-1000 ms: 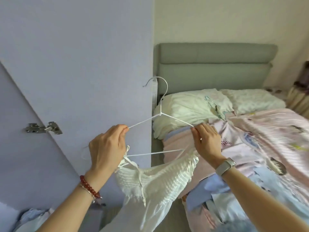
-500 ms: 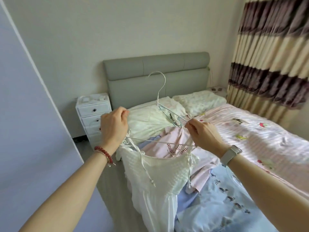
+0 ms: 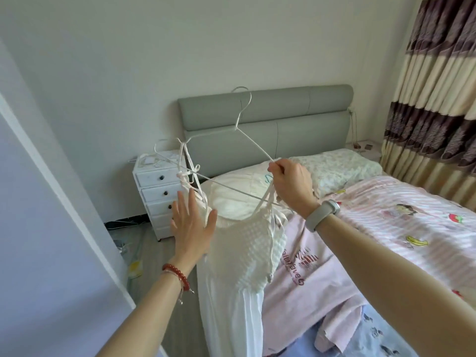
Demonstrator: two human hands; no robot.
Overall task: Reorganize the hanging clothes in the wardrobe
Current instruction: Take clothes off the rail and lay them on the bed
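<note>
At mid-frame our white dress (image 3: 239, 266) hangs by its straps from a white wire hanger (image 3: 253, 145). Our right hand (image 3: 292, 185) pinches the hanger's right end; our left hand (image 3: 192, 224), fingers spread, rests against the dress's left side, above the bed (image 3: 386, 228).

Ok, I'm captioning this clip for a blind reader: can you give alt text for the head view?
A person's right hand pinches a white wire hanger carrying a white strappy dress, while the left hand rests open against the dress. Behind them are a bed with a grey headboard and a white bedside drawer unit.
</note>
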